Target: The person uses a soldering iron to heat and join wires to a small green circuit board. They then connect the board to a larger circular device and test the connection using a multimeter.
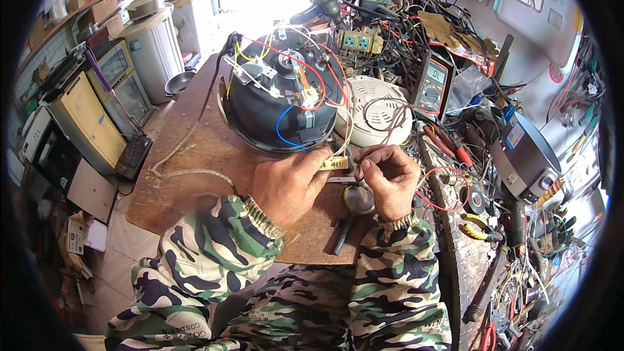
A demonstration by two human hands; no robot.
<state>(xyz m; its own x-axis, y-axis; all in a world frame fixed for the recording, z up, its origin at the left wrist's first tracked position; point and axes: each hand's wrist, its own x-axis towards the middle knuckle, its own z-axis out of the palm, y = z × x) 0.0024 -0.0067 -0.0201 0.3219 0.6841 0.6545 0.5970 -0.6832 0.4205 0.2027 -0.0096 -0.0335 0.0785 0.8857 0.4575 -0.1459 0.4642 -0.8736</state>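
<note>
At the lower centre of the frame, reached up over the wooden table [169, 214] in camouflage sleeves [390, 273], with both forearms angled inward. Near the table's lower edge, had a short dark rod [341, 237] and, just below the right hand [391, 179], a round dark-faced object [359, 199], both outside the grip. At the centre, pinched a small yellow strip [335, 163] at the fingertips of the left hand [289, 182], with its back toward the camera. Held the right hand just beside the strip with curled fingers, pressing thumb and fingertip together; could not tell whether around something fine. Just above centre, had the black appliance housing [260, 117] already bared, with its red wires [323, 84] and other leads running over the wired side and a blue lead [281, 131] trailing toward the left hand. Seemed, as a judgement, only partway along: had the pale slotted cover [372, 101] lying right of the housing, apparently not yet refitted, and the strip not yet let go. Farther off, at the upper right, had a multimeter [434, 84] propped up before a heap of cables [383, 10].
</note>
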